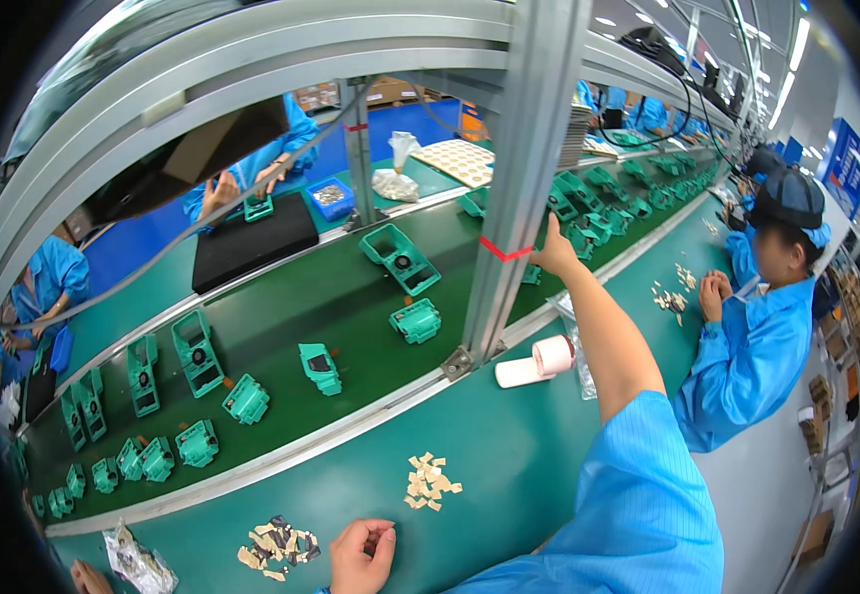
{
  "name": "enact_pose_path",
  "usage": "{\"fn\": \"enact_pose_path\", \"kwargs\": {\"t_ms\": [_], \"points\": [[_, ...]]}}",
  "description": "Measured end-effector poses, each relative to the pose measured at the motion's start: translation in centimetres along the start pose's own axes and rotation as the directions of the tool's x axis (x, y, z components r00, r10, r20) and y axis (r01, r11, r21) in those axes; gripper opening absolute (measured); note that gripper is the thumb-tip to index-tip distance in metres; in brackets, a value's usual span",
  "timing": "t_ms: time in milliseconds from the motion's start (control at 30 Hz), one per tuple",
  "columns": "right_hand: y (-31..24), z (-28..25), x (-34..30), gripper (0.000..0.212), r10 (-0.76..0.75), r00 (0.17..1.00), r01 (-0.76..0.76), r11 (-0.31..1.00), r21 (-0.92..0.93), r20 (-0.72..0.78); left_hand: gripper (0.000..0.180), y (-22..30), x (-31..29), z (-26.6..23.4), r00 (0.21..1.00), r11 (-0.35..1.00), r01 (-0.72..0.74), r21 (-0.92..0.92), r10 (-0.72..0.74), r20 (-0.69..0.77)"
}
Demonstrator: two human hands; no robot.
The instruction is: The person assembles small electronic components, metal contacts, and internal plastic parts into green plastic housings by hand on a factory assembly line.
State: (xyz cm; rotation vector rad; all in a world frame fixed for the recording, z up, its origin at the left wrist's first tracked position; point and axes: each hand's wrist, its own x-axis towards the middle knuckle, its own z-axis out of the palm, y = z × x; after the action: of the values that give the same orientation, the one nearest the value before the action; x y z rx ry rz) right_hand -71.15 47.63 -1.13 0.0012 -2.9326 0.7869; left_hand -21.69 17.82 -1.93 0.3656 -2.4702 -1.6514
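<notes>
Green table (pixel 509 445) is flanked by a conveyor (pixel 276 342), where green housings (pixel 416 321) are carried. Right hand (pixel 558 249) is extended near several, grip seemingly spread. Left hand (pixel 362 556) is curled beside tan pieces (pixel 430 482); whether anything is held cannot be told.

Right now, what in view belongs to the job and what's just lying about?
Likely the job:
green housings on the belt, right hand extended near some
pale pieces and mixed pile, left hand between

Likely lying about:
pink-and-white object
Unclear: plastic bag, lower left
</notes>
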Motion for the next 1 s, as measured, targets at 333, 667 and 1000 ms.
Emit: {"fn": "enact_pose_path", "kwargs": {"t_ms": [333,667,1000], "points": [[1.4,0.0,-1.4,0.120,-0.155,0.988,0.157,0.966,0.204,-0.028,0.008,-2.7,0.3,0.0,0.998,0.992,0.050,-0.118,-0.045,0.050],[2.0,4.7,4.0,0.078,-0.491,0.797,0.597,0.730,-0.333,0.351,0.008,-2.4,-1.1,0.2,0.998,0.996,-0.047,-0.070,0.050,0.039],[-1.2,-5.9,-18.5,0.120,-0.240,0.922,0.388,0.517,0.763,-0.306,0.014,-3.9,-1.3,-1.8,0.996,0.986,0.043,-0.162,-0.055,-0.069]]}}
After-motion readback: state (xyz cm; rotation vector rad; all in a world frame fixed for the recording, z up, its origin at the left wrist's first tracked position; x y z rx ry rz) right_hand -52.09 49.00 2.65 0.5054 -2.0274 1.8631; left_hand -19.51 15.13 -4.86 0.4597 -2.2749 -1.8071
